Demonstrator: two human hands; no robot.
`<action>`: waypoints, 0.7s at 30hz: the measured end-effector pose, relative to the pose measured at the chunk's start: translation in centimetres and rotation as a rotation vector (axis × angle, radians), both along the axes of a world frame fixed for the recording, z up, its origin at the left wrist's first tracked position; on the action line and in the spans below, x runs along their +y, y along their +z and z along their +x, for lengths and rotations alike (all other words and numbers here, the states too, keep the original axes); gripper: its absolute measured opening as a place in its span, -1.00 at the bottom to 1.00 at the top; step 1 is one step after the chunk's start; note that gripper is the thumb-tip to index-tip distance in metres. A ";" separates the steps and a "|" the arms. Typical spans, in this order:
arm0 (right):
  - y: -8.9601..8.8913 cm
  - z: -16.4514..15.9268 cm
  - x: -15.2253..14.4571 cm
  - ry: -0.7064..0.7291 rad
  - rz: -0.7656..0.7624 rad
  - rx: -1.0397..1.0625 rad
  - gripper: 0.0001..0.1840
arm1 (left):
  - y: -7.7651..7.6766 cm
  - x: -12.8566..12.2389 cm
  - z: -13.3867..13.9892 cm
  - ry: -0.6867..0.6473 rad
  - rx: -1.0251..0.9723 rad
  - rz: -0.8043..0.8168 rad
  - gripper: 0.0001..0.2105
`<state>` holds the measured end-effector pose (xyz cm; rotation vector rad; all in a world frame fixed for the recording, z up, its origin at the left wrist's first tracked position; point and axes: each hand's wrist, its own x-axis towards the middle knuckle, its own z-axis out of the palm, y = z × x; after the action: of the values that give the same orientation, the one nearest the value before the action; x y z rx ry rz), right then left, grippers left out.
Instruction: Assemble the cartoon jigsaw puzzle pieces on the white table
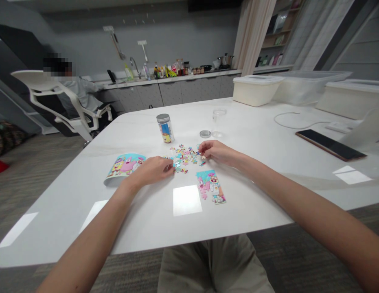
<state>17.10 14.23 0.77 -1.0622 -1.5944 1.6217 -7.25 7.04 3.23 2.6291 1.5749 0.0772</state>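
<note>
A loose pile of small jigsaw puzzle pieces (186,154) lies on the white table between my two hands. My left hand (155,169) rests at the pile's left edge, fingers curled together; whatever they may hold is hidden. On the pile's right side, my right hand (218,151) has thumb and fingertips pinched on what looks like a puzzle piece. Nearer to me is a partly assembled puzzle (213,188) with pink and white cartoon figures, its lower left edge uneven. A curled picture sheet (125,165) with similar cartoon figures stands just left of my left hand.
Behind the pile stand a lidded picture jar (167,129), a clear jar (219,124) and a loose silver lid (205,133). A phone (329,144), a cable (287,126) and plastic boxes (256,89) occupy the right. Far left, a person sits in a white chair (33,87).
</note>
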 end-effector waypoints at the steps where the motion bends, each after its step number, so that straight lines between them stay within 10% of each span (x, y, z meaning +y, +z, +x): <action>1: 0.0 0.0 0.0 -0.015 -0.004 0.001 -0.77 | 0.0 0.0 0.0 0.000 0.001 0.002 -0.79; 21: 0.0 0.0 0.0 -0.066 -0.016 0.022 -0.78 | -0.2 0.1 0.0 0.006 0.026 0.002 -0.78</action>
<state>17.11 14.21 0.80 -1.0904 -1.5182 1.5998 -7.29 7.16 3.01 2.6382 1.5915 0.0449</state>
